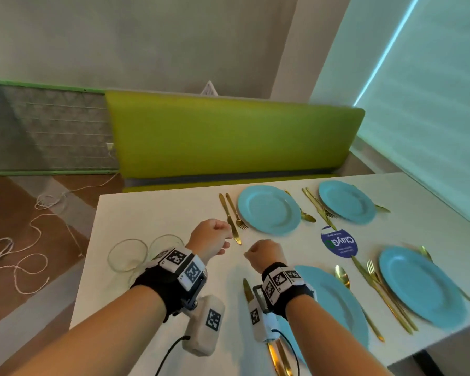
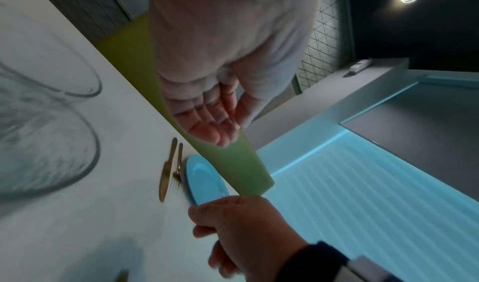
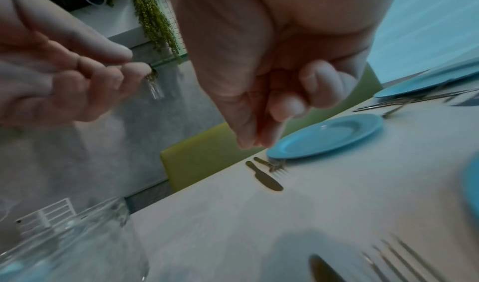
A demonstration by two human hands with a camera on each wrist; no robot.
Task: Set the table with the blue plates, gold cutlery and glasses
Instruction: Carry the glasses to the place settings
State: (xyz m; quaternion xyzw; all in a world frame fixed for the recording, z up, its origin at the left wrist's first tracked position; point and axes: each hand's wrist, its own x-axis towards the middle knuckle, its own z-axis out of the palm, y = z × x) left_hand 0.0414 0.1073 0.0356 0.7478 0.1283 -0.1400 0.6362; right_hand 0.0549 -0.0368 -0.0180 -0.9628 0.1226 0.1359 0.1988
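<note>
Four blue plates lie on the white table (image 1: 147, 213): far left (image 1: 269, 210), far right (image 1: 346, 202), near right (image 1: 421, 286), and one under my right wrist (image 1: 334, 302). Gold cutlery flanks each; a knife (image 1: 229, 218) and fork (image 1: 236, 211) lie just beyond my left hand. Two clear glasses (image 1: 128, 255) (image 1: 167, 242) stand at the table's left, beside my left wrist. My left hand (image 1: 215, 234) and right hand (image 1: 261, 252) hover close together above the table, fingers curled, holding nothing. The right wrist view shows my right hand (image 3: 279, 102) curled over the far-left plate (image 3: 326, 136).
A round blue sticker (image 1: 338, 242) lies between the plates. A green bench (image 1: 228, 139) runs along the table's far edge. A white cord (image 1: 25, 253) trails over the floor at the left. A gold knife (image 1: 247, 289) lies beside my right wrist.
</note>
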